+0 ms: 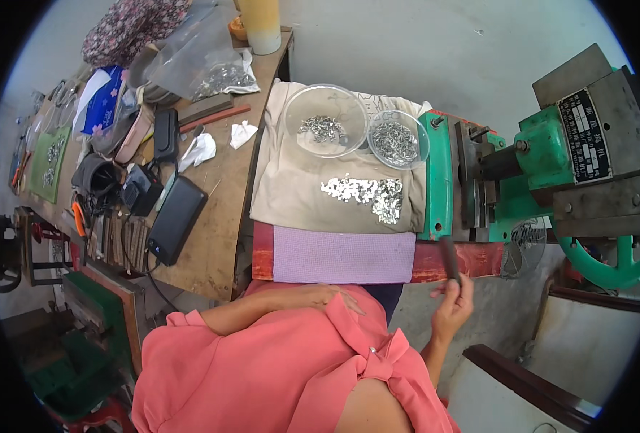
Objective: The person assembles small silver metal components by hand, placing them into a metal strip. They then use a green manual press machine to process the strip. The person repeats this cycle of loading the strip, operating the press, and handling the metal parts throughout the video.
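Observation:
My right hand [455,307] is closed around a short dark rod-like handle [450,260] at the front edge of the green press [439,177]. Whether the handle is joined to the press cannot be made out. My left hand [327,297] lies flat against the front of my pink shirt, its fingers stretched out and partly under the cloth. Beyond it, small shiny metal pieces [367,193] are spread on a beige cloth [291,195]. Behind them stand two clear round tubs, a larger one [286,119] and a smaller one [424,148], both holding small metal parts.
A lilac mat [341,256] covers the near table edge. At left, a wooden bench [219,238] carries a black power bank [179,220], crumpled white tissue [198,151], a red stick [222,115] and a plastic bag of metal parts [222,79]. A green handwheel [608,270] curves at right.

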Demonstrator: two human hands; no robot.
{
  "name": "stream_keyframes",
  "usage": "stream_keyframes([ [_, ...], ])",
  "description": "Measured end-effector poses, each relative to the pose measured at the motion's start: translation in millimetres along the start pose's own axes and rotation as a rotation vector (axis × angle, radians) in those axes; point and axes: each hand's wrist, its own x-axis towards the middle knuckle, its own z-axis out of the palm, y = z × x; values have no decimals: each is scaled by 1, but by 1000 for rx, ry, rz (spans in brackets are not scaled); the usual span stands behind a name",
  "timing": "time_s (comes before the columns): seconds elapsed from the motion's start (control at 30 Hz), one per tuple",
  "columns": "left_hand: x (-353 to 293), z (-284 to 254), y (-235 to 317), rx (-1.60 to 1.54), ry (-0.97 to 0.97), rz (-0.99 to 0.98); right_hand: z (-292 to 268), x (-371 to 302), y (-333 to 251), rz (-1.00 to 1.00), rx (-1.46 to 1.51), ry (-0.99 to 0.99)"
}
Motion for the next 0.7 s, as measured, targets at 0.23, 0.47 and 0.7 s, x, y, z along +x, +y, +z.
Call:
stream_keyframes([
  [0.23, -3, 26, 30, -272, 497, -421, 41, -25, -20, -33, -40, -353],
  [0.47, -5, 24, 27, -516, 834, -201, 25, -35, -33, -12, -45, -570],
  [0.7, 2, 27, 11, -424, 628, -78, 32, -43, -33, -27, -72, -712],
])
